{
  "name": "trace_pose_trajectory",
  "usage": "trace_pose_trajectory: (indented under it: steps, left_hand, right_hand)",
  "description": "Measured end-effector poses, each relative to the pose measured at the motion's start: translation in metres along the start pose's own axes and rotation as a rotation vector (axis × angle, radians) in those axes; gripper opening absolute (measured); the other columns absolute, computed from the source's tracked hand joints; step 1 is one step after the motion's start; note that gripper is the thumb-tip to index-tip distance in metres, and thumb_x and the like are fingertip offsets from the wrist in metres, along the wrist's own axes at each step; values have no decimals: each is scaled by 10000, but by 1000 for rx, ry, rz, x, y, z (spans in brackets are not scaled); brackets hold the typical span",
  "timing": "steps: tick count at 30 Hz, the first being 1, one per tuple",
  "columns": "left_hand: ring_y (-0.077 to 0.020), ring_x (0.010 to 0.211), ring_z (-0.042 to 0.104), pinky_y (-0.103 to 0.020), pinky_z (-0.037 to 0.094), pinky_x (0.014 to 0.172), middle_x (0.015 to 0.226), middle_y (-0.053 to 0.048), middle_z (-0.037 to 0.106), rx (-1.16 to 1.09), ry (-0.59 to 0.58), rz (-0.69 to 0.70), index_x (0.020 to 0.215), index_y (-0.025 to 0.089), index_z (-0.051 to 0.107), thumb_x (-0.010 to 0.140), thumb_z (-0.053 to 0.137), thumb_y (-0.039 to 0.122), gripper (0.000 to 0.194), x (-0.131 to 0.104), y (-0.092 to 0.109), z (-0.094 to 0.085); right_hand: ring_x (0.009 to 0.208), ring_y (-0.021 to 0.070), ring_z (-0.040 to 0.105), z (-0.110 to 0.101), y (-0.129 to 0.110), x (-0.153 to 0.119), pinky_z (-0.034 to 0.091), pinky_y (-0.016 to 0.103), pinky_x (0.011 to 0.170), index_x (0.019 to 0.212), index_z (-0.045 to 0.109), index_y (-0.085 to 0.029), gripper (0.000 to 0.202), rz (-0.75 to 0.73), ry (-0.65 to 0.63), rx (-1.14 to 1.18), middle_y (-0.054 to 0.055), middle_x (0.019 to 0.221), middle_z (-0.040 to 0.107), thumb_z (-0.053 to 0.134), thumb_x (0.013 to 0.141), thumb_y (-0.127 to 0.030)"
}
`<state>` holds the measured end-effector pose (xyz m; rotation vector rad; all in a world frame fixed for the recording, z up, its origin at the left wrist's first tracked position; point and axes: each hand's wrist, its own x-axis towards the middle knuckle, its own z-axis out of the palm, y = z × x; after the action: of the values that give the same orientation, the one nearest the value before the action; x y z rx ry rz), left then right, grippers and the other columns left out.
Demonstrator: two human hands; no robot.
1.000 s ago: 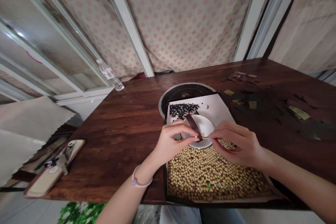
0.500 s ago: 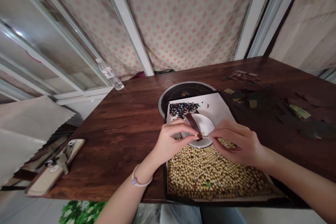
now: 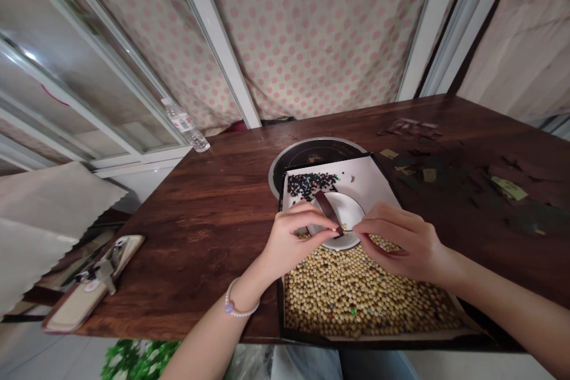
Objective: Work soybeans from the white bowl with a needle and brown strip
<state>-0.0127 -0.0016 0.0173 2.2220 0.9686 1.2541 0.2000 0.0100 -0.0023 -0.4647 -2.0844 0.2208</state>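
A pale bead [image 3: 334,229] is already at the lower end of the dark strip [image 3: 327,206], between the left hand's [image 3: 287,237] closed thumb and forefinger, so bead and strip now meet. The right hand [image 3: 403,243] has its fingertips drawn together just beside them (whatever they grip is too fine to tell). Both hands work over the white bowl [image 3: 350,209], in a tray [image 3: 387,181] of pale beads [image 3: 338,291] and dark beads [image 3: 312,183] at the near edge of the desk [image 3: 200,219].

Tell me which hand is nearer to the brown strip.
Left. The left hand has its fingertips at the near end of the brown strip; the right hand sits right of it, across a gap.
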Motion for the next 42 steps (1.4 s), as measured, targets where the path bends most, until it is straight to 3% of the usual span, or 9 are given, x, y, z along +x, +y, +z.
trace_pose_trajectory:
  steps: [15,20,27,35,38,42]
  left_hand:
    - [-136,651,635,-275,531,598,722,-40,704,-53,26,-102,769,178,722,742,723,191,30,-2,2,4]
    - [-138,676,652,-272,545,614,729,-40,716,-51,24,-68,777,189,725,746,718,180,34,-3,1,6]
    - [-136,671,655,-271,549,613,728,-37,723,-48,5,-56,769,199,722,756,708,194,20,-3,1,6]
    - [-135,674,649,-273,537,622,715,-25,716,9,-37,8,763,198,712,773,690,178,32,-2,2,7]
    - [-145,696,646,-302,527,677,744,-23,720,71,-15,3,796,196,699,771,694,197,26,-3,-3,9]
    - [-180,821,620,-360,488,777,881,-44,708,239,2,-24,886,187,673,749,719,289,177,-3,-14,5]
  right_hand:
    - [679,152,591,0,0,-1,527,295,593,960,598,-200,261,-20,4,0,42,765,627,560,776,-19]
    - [630,127,586,0,-6,6,505,254,554,874,616,-179,176,116,19,115,32,721,611,538,790,-46]
    - [563,100,525,-1,-4,6,449,233,531,757,621,-181,149,323,-88,253,-17,640,574,537,752,-59]
    - [571,105,552,0,-2,6,481,210,531,736,638,-171,116,520,-181,418,-7,645,622,558,743,-87]
    - [571,111,560,1,3,6,486,217,532,727,646,-168,93,550,-174,397,3,649,640,571,756,-122]
    - [585,125,571,3,12,5,476,233,527,732,653,-163,80,596,-109,349,16,654,649,588,777,-168]
